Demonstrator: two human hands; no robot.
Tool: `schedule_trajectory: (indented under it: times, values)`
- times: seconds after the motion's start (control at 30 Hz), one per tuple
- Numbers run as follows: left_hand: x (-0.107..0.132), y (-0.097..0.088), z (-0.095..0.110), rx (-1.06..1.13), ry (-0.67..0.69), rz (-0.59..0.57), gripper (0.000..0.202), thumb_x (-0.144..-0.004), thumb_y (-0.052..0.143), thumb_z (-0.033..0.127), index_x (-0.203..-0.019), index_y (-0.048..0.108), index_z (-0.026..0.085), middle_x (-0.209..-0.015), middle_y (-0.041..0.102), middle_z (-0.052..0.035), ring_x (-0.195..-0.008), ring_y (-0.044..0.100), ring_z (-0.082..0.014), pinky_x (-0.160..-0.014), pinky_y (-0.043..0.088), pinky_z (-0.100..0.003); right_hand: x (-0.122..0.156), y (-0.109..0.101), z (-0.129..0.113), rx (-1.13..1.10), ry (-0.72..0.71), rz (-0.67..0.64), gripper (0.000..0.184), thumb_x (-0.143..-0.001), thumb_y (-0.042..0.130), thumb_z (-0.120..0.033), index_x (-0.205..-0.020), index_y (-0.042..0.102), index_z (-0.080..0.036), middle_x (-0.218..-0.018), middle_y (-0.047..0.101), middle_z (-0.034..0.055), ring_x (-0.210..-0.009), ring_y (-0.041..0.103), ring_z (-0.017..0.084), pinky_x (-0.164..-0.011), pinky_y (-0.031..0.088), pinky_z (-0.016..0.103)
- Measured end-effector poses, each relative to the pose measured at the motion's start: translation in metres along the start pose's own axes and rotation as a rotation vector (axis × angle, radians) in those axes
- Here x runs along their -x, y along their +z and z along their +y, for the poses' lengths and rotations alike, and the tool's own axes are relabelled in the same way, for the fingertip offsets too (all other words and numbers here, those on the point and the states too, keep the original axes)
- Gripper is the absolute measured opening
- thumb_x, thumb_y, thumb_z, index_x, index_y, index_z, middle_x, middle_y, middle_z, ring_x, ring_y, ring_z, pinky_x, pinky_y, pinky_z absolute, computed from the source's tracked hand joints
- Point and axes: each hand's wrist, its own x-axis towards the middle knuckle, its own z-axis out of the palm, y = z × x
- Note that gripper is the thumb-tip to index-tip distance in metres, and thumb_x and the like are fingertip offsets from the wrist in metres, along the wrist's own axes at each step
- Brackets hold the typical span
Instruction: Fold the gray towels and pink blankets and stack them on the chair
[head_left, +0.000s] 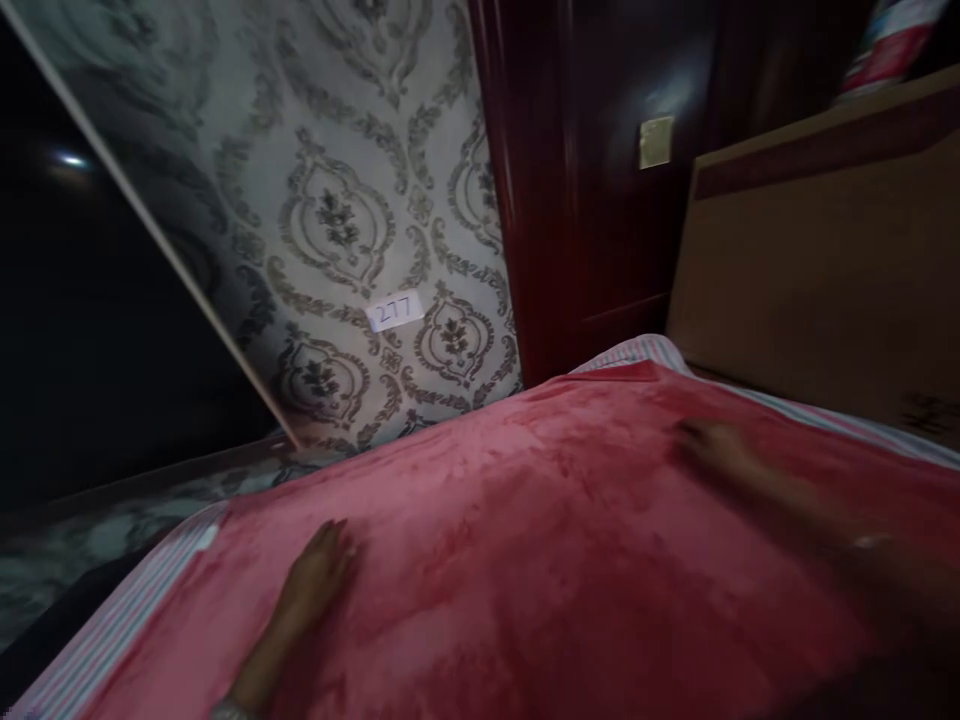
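A red plush blanket point(525, 540) covers a bed, with a striped sheet point(112, 620) showing along its edges. My left hand point(319, 575) lies flat on the blanket near its left edge, fingers stretched out, holding nothing. My right hand point(712, 445) rests on the blanket near the far corner; it is smeared by motion, so its fingers cannot be read.
A patterned wallpaper wall point(337, 200) with a small "277" label point(395, 311) stands beyond the bed. A dark red wooden door point(585, 180) is at the far corner. A large cardboard box point(817, 270) borders the bed on the right. A dark panel point(90, 300) fills the left.
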Motion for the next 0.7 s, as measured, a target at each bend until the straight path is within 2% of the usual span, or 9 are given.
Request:
schedule_trajectory:
  times: [0.07,0.17,0.23,0.3,0.4,0.47,0.6,0.7]
  values:
    - [-0.032,0.012,0.057,0.059,0.103,-0.024,0.054,-0.091,0.041,0.034,-0.135,0.061,0.010,-0.147,0.057,-0.0155,-0.139,0.051,-0.0276,-0.117,0.042,-0.041,-0.010,0.016,-0.009,0.005,-0.003,-0.070,0.025,-0.093,0.056,-0.014,-0.109,0.074,-0.013,-0.114,0.072,0.0153,-0.106,0.068,0.023,-0.096,0.052,0.034]
    - [-0.064,0.021,0.127,0.083,0.199,-0.107,0.056,-0.095,0.040,0.032,-0.145,0.053,0.009,-0.154,0.049,-0.0171,-0.144,0.044,-0.0270,-0.119,0.038,-0.041,-0.031,0.042,-0.027,0.077,-0.049,-0.166,0.037,-0.092,0.054,-0.019,-0.125,0.069,-0.013,-0.130,0.067,0.0156,-0.121,0.062,0.025,-0.106,0.046,0.035]
    - [-0.077,0.026,0.160,0.050,0.205,-0.172,0.058,-0.098,0.037,0.031,-0.151,0.046,0.009,-0.159,0.040,-0.0178,-0.149,0.035,-0.0271,-0.121,0.034,-0.043,-0.048,0.055,-0.033,0.144,-0.058,-0.218,0.044,-0.094,0.051,-0.024,-0.134,0.063,-0.011,-0.139,0.061,0.0175,-0.128,0.057,0.026,-0.111,0.042,0.037]
    - [-0.083,0.034,0.182,-0.010,0.178,-0.226,0.059,-0.100,0.034,0.033,-0.155,0.040,0.010,-0.164,0.031,-0.0177,-0.153,0.027,-0.0291,-0.122,0.029,-0.049,-0.067,0.067,-0.032,0.184,-0.036,-0.237,0.048,-0.097,0.046,-0.028,-0.139,0.059,-0.009,-0.143,0.056,0.0189,-0.131,0.054,0.027,-0.113,0.040,0.038]
    - [-0.086,0.048,0.196,-0.108,0.162,-0.236,0.059,-0.101,0.032,0.033,-0.157,0.037,0.014,-0.166,0.025,-0.0164,-0.155,0.019,-0.0323,-0.122,0.023,-0.059,-0.099,0.084,-0.020,0.229,0.033,-0.247,0.051,-0.099,0.041,-0.033,-0.143,0.055,-0.012,-0.149,0.051,0.0197,-0.136,0.050,0.029,-0.112,0.040,0.043]
    - [-0.086,0.055,0.196,-0.145,0.166,-0.224,0.059,-0.101,0.031,0.034,-0.157,0.036,0.016,-0.166,0.024,-0.0155,-0.155,0.018,-0.0324,-0.122,0.022,-0.060,-0.121,0.096,-0.011,0.261,0.083,-0.248,0.052,-0.100,0.038,-0.036,-0.146,0.052,-0.016,-0.152,0.047,0.0187,-0.140,0.045,0.031,-0.112,0.038,0.049]
    - [-0.089,0.066,0.186,-0.136,0.189,-0.231,0.059,-0.100,0.031,0.037,-0.156,0.038,0.019,-0.165,0.026,-0.0119,-0.155,0.020,-0.0301,-0.123,0.021,-0.059,-0.163,0.116,0.001,0.309,0.145,-0.238,0.055,-0.102,0.032,-0.040,-0.150,0.046,-0.017,-0.156,0.042,0.0179,-0.142,0.039,0.032,-0.113,0.035,0.053]
    - [-0.091,0.080,0.174,-0.111,0.205,-0.208,0.059,-0.100,0.032,0.040,-0.155,0.040,0.022,-0.165,0.029,-0.0100,-0.154,0.022,-0.0304,-0.122,0.022,-0.061,-0.192,0.127,0.006,0.329,0.189,-0.231,0.059,-0.102,0.028,-0.043,-0.156,0.037,-0.019,-0.158,0.038,0.0189,-0.142,0.039,0.034,-0.111,0.034,0.057]
